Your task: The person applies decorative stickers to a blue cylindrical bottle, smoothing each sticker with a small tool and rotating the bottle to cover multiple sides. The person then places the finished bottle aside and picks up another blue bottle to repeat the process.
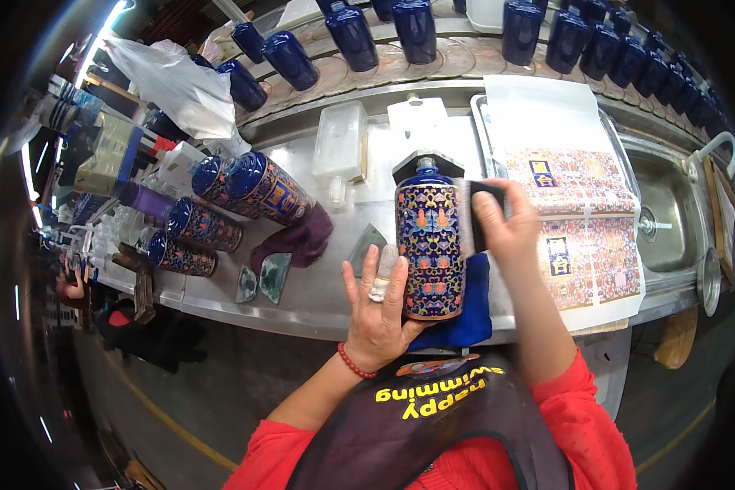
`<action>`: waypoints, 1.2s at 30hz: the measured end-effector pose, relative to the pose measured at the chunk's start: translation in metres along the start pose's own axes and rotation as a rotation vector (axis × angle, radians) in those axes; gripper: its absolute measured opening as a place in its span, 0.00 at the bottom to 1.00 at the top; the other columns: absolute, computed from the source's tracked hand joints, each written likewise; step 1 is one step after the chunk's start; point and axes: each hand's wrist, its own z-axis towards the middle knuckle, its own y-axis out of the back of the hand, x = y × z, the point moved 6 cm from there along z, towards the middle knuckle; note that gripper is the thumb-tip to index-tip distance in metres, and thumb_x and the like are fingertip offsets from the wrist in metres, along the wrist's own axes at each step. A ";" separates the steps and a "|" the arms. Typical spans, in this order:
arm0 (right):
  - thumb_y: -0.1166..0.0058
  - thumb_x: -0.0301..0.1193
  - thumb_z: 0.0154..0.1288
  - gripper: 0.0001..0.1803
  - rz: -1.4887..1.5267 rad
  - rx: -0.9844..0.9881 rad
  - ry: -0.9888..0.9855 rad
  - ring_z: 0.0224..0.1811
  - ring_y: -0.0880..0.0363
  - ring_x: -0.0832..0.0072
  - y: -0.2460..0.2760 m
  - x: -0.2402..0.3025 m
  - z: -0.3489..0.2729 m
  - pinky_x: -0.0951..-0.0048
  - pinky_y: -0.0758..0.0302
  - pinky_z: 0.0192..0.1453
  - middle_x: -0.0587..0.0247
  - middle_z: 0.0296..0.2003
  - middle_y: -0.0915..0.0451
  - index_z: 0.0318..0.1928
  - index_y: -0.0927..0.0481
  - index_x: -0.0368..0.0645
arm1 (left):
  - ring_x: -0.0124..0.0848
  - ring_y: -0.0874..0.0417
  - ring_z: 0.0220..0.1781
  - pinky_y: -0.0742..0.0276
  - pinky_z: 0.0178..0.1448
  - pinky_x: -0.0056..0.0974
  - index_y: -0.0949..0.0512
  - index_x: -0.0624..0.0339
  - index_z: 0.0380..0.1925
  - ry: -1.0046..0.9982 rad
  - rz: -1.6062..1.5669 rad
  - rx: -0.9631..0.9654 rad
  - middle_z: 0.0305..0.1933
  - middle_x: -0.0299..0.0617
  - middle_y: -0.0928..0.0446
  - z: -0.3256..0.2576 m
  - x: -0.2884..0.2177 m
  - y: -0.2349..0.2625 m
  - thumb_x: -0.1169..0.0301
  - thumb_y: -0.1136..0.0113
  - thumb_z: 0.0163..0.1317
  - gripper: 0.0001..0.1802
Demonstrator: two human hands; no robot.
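A dark blue bottle (430,245) with a colourful floral pattern lies on the metal worktop, its neck pointing away from me. Its lower end is over a blue cloth (472,304). My left hand (381,314) steadies its lower left side, thumb at the base, the other fingers stretched out. Pale wrapping covers part of one or two of those fingers. My right hand (508,222), slightly blurred, grips a black block-shaped tool (483,214) with a pale grey edge. That edge is at the bottle's right side; whether it touches is hard to tell.
Printed patterned sheets (590,269) lie on a tray at the right, beside a sink (665,208). Several patterned bottles (269,189) stand at the left near a purple cloth (306,238) and green shards (274,278). Plain blue bottles (415,31) line the conveyor behind.
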 end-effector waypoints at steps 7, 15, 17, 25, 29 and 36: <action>0.38 0.29 0.68 0.12 -0.068 0.056 0.071 0.38 0.17 0.66 0.001 0.000 -0.001 0.65 0.24 0.50 0.55 0.35 0.16 0.49 0.18 0.39 | 0.67 0.40 0.77 0.66 0.79 0.72 0.39 0.70 0.73 -0.002 0.039 0.021 0.71 0.62 0.32 0.010 -0.004 0.000 0.44 0.24 0.53 0.57; 0.35 0.27 0.54 0.13 -0.299 0.779 0.787 0.36 0.25 0.68 -0.025 0.101 -0.062 0.60 0.32 0.48 0.69 0.31 0.27 0.42 0.15 0.50 | 0.61 0.37 0.77 0.64 0.79 0.71 0.39 0.69 0.74 0.008 0.021 -0.024 0.75 0.52 0.32 0.010 0.007 -0.004 0.43 0.26 0.54 0.57; 0.34 0.23 0.51 0.13 -0.104 0.551 0.591 0.36 0.24 0.65 -0.017 0.096 -0.040 0.61 0.30 0.44 0.66 0.31 0.24 0.40 0.14 0.48 | 0.61 0.37 0.77 0.64 0.79 0.72 0.39 0.69 0.74 0.022 0.008 -0.016 0.75 0.53 0.32 0.007 0.008 -0.004 0.42 0.25 0.53 0.58; 0.30 0.26 0.58 0.11 -0.102 0.704 0.555 0.36 0.21 0.72 -0.005 0.062 -0.068 0.66 0.27 0.45 0.66 0.33 0.21 0.42 0.15 0.44 | 0.60 0.40 0.77 0.62 0.74 0.79 0.40 0.66 0.75 0.035 -0.010 -0.006 0.76 0.52 0.34 0.007 0.008 -0.004 0.43 0.23 0.47 0.62; 0.34 0.27 0.69 0.10 0.099 0.245 0.013 0.36 0.20 0.81 0.025 0.012 -0.047 0.80 0.24 0.41 0.64 0.36 0.17 0.47 0.17 0.36 | 0.60 0.40 0.77 0.63 0.75 0.78 0.39 0.63 0.76 0.012 -0.034 -0.009 0.75 0.57 0.35 0.011 0.005 0.000 0.45 0.21 0.44 0.62; 0.37 0.29 0.72 0.11 0.121 0.148 -0.021 0.31 0.21 0.86 0.018 0.001 -0.045 0.82 0.25 0.36 0.65 0.37 0.16 0.50 0.20 0.35 | 0.60 0.43 0.78 0.62 0.75 0.76 0.38 0.55 0.77 -0.055 -0.013 0.054 0.77 0.58 0.38 0.020 0.002 0.004 0.47 0.20 0.44 0.61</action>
